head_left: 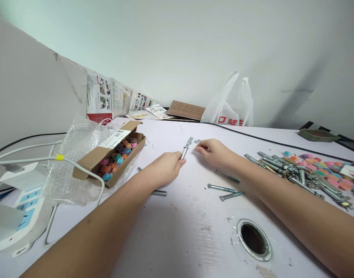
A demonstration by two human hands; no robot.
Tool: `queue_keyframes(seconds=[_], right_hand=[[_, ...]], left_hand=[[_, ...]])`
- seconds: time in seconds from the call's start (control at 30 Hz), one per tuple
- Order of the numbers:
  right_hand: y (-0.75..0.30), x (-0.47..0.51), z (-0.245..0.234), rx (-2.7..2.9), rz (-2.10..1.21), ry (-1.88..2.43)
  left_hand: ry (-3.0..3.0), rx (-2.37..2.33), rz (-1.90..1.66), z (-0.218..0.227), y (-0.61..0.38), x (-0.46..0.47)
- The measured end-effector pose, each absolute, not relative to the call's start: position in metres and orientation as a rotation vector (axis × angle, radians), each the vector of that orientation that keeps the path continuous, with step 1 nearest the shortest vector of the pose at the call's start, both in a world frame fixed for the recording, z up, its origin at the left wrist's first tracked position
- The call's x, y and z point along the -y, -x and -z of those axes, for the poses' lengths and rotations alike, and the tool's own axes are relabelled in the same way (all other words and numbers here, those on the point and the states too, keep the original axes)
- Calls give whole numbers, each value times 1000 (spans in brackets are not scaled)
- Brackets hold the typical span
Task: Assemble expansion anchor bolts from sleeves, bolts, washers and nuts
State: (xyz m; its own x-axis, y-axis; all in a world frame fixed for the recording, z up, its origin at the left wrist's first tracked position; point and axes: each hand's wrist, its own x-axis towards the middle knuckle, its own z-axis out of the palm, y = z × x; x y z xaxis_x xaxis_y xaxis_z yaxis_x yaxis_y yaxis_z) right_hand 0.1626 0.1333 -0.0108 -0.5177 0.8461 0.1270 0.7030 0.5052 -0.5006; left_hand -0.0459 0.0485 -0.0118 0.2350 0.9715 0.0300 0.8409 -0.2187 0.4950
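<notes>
My left hand (168, 168) is closed around a metal expansion bolt (184, 151), whose shiny sleeve and upper end stick out past the thumb toward the back of the table. Small nuts or washers (197, 141) lie just beyond my right hand (211, 151). That hand's fingers are curled together with the tips close to the tabletop; whether something small is in them is hidden. A metal sleeve (159, 193) lies under my left wrist. Three loose bolts (221, 188) rest on the table beside my right forearm.
At right lies a heap of bolts (298, 170) next to colourful plastic caps (336, 175). A cardboard box (91, 158) of caps sits on bubble wrap (69, 170) at left, near a power strip (35, 212) with cables. A round hole (253, 239) opens in the tabletop.
</notes>
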Motion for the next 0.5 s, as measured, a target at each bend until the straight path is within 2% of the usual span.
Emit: queue_keyframes(seconds=[0.2, 0.5], right_hand=[[-156, -123, 6, 2149, -822, 1125], [-154, -122, 20, 2067, -1048, 1063]], left_hand=[[-2153, -1645, -447, 13, 45, -49], [-2086, -1644, -511, 12, 43, -50]])
